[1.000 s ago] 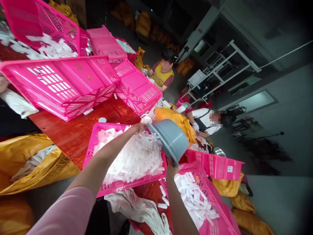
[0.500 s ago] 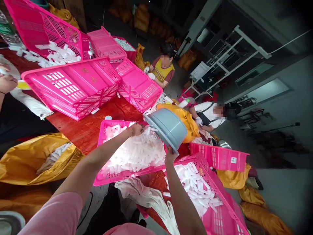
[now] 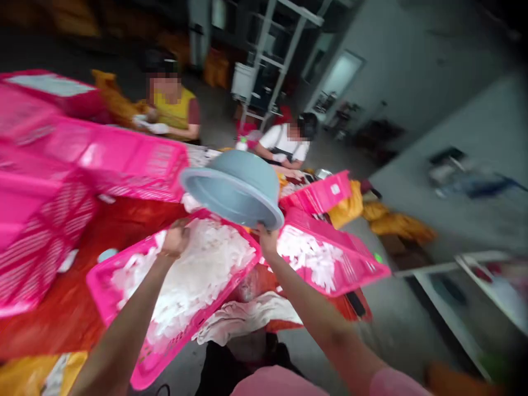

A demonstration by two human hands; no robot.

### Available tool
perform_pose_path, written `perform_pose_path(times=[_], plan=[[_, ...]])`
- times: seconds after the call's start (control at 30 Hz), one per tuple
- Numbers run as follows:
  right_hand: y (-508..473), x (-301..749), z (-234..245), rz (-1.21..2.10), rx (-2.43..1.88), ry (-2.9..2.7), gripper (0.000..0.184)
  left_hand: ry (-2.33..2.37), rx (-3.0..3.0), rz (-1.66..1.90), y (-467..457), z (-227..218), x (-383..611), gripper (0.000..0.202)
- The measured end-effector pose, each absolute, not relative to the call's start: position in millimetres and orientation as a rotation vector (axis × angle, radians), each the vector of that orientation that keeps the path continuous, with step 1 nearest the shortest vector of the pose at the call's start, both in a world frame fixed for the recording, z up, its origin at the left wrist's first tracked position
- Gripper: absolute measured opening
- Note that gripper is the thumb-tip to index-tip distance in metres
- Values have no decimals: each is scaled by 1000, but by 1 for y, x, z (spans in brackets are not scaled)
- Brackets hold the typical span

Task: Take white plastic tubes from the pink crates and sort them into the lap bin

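While right fingers (image 3: 266,237) grip a grey basin (image 3: 235,187), left fingers (image 3: 175,235) curled, grip on pink crate (image 3: 99,291) unclear

A plastic basin (image 3: 235,190) hung over the crate (image 3: 124,308) of small pieces (image 3: 193,275) at eleven o'clock on the table (image 3: 70,324), with a second crate (image 3: 330,269) at two o'clock. A co-worker (image 3: 171,104) sat beyond at twelve o'clock, another co-worker (image 3: 284,146) at one o'clock.

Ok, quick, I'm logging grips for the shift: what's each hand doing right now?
Left hand: over the pink crate; blurred, cannot tell if open or closed.
Right hand: closed, holding the grey basin by its rim.
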State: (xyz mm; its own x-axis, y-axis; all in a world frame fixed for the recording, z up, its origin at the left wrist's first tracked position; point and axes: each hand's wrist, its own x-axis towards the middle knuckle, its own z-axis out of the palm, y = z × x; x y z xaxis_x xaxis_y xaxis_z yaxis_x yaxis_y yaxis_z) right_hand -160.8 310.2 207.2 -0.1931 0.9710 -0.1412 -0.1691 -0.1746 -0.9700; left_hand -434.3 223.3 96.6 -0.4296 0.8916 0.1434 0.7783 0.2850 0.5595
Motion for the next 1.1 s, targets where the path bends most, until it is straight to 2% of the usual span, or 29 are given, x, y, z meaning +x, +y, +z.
perform_pose_path(times=[0.07,0.2,0.27,0.37,0.47,0.57,0.67,0.77,0.9,1.1], plan=[[296,-128,221,1514,-1122,-1010,25,2377,1585,895,224,110,-419,36],[260,-30,267,1668,-1138,-813,32,2414,1645,975,219,143,-364,25],[249,42,296,1623,-1173,-719,34,2408,1670,1104,211,164,-320,25],[247,176,334,1324,-1193,-639,35,2287,1704,1178,202,192,-240,27],[243,336,348,900,-1242,-561,36,2050,1756,986,203,200,-149,27],[212,498,328,438,-1488,-343,26,1729,1736,811,214,183,-38,22],[153,627,284,237,-1692,-85,20,1488,1581,613,225,158,100,19],[89,707,236,256,-1740,126,21,1183,1446,362,232,143,251,21],[28,752,194,349,-1735,382,24,878,1346,151,250,126,433,24],[-10,786,147,539,-1686,703,24,932,1159,93,340,61,639,25]])
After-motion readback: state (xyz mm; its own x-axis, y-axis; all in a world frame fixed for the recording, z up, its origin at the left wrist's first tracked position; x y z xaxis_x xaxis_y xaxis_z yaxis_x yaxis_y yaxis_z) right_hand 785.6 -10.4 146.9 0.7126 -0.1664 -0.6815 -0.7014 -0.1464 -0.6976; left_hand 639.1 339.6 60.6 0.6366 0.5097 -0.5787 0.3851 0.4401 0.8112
